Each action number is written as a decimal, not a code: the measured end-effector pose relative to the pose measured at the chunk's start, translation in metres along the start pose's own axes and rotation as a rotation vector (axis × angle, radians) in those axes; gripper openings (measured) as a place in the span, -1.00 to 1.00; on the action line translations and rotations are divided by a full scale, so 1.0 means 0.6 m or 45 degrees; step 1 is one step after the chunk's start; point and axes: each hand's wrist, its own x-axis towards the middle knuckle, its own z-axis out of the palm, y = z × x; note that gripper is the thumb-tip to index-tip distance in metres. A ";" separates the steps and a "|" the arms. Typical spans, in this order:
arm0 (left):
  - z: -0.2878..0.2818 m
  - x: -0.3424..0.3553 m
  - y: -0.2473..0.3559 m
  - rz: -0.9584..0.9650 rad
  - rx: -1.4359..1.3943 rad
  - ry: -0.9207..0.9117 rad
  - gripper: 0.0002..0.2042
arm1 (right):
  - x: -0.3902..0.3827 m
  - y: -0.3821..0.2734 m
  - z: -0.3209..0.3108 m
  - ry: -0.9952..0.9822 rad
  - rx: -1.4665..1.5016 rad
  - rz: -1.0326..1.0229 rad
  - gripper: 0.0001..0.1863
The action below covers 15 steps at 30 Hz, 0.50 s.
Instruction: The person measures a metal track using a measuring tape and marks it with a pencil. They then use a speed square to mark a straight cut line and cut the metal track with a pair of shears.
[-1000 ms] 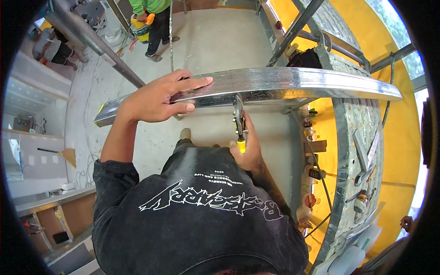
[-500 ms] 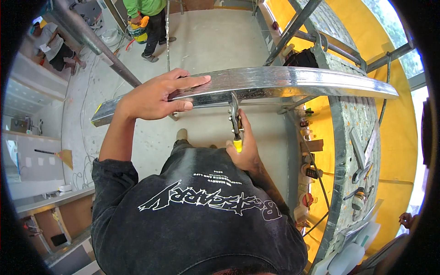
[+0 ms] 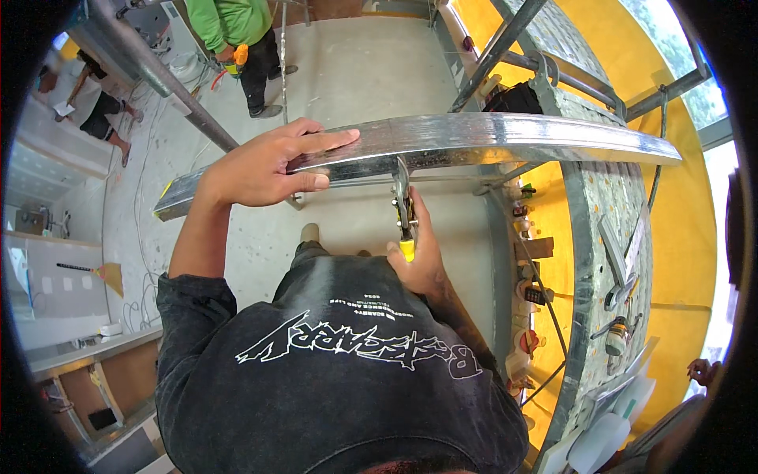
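A long, shiny metal stud (image 3: 458, 136) spans the view from left to right in front of my chest. My left hand (image 3: 260, 164) is closed around its left part, fingers over the top and thumb along the near side. In my right hand (image 3: 420, 261) I hold tin snips (image 3: 404, 209) with yellow grips, pointing away from me. The tips of the snips meet the near lower edge of the stud, right of my left hand. How far the blades are apart cannot be made out.
To the right runs a perforated scaffold plank (image 3: 591, 229) bearing metal offcuts (image 3: 614, 249) and a small tool (image 3: 619, 336). Scaffold tubes (image 3: 185, 104) slant nearby. A person in green (image 3: 233, 24) holding a yellow tool stands beyond; another person (image 3: 87, 99) is far left. Cables (image 3: 144, 205) lie on the floor.
My hands, the stud and the snips hold almost the same place. The person in green has shifted left and nearer. The person at far left has moved slightly too.
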 end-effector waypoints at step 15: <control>-0.002 0.005 -0.001 0.041 -0.014 0.012 -0.27 | 0.006 -0.001 0.010 0.079 -0.046 -0.012 -0.02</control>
